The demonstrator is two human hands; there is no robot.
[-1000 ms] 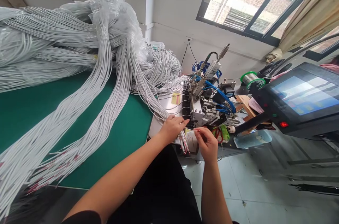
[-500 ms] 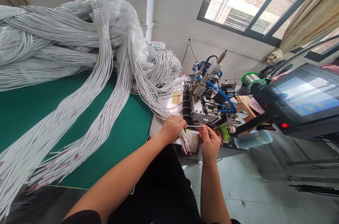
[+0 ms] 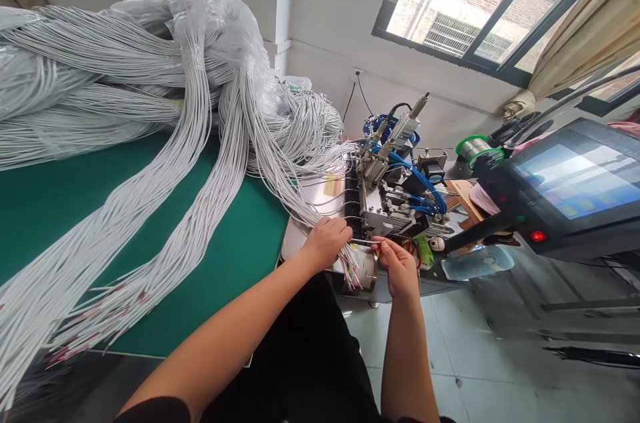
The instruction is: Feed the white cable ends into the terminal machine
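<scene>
My left hand (image 3: 326, 241) is closed around a bunch of thin grey wires (image 3: 350, 264) whose red-tipped ends hang down at the front edge of a metal machine plate (image 3: 320, 199). My right hand (image 3: 399, 265) pinches the end of a single grey wire (image 3: 365, 242) stretched between both hands, just in front of the small metal machine (image 3: 387, 199) with blue hoses. A round metal cup (image 3: 367, 271) stands under the wire ends.
Big bundles of grey wires (image 3: 150, 163) lie across the green table (image 3: 60, 203), some in plastic bags (image 3: 210, 3). A touchscreen panel (image 3: 575, 186) stands at the right, a solder spool (image 3: 475, 151) behind the machine. Tiled floor lies below; a window is above.
My right hand has risen and moved slightly right toward the machine, drawing one wire out taut from the bunch. My left hand has stayed on the bunch.
</scene>
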